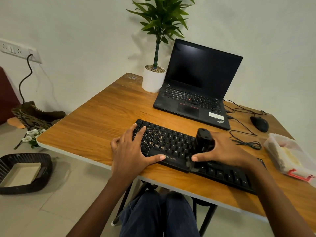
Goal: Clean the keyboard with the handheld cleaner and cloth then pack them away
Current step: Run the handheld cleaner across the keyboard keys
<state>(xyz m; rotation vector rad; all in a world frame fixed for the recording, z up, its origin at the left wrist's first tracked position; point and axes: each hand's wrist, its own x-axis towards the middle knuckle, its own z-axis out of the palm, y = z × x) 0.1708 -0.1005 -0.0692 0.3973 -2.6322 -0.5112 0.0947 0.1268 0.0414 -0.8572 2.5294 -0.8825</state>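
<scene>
Our left hand [130, 151] lies flat, fingers spread, on the black keyboard [169, 146] at the tabletop's [95, 124] near edge; our right hand [225, 149] grips the black handheld cleaner [203, 144], its blurred brush hiding some keys.

Mostly matt black plastic on glossy wood grain here

My long black plastic keyboard [172, 147] looks matt and a bit dusty, the orange-brown wood-look tabletop [102, 120] has a smooth sheen, and the round white plant pot [152, 81] is smooth and plain.
</scene>
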